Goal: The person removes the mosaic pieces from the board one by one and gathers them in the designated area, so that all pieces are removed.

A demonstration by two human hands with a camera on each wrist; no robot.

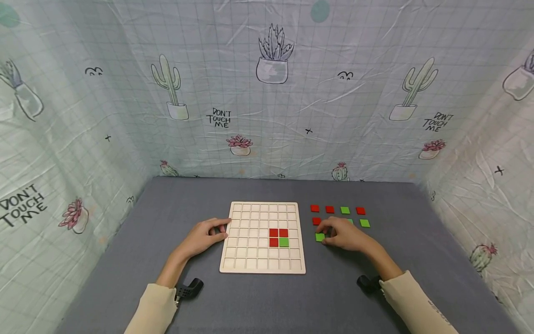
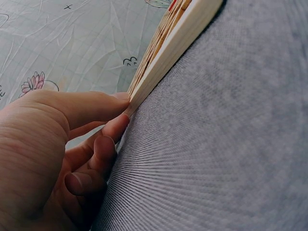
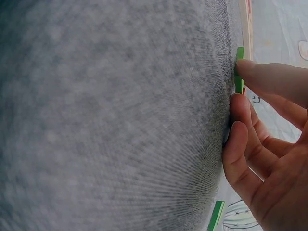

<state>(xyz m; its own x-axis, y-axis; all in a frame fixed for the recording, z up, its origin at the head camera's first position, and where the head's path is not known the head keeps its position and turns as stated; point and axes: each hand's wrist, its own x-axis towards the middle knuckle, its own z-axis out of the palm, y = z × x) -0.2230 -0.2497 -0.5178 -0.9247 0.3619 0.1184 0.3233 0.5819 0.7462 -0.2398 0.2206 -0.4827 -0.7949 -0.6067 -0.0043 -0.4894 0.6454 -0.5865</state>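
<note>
A square wooden grid board (image 1: 250, 269) lies on the grey table. Three red tiles (image 1: 273, 232) and one green tile (image 1: 283, 242) sit together in its cells, right of the middle. My left hand (image 1: 205, 236) rests at the board's left edge, thumb and index finger touching it apart from each other; the left wrist view shows the thumb on the board's side (image 2: 159, 67). Right of the board, my right hand (image 1: 344, 234) pinches another green tile (image 1: 320, 237) with thumb and index finger, low at the tabletop. The remaining fingers curl loosely beneath.
Beyond my right hand lie several loose red tiles (image 1: 329, 209) and green tiles (image 1: 365, 223) in rough rows, some partly covered by the hand. A patterned cloth (image 1: 275, 125) walls the table's back and sides. Dark wrist devices (image 1: 189, 288) sit below both hands.
</note>
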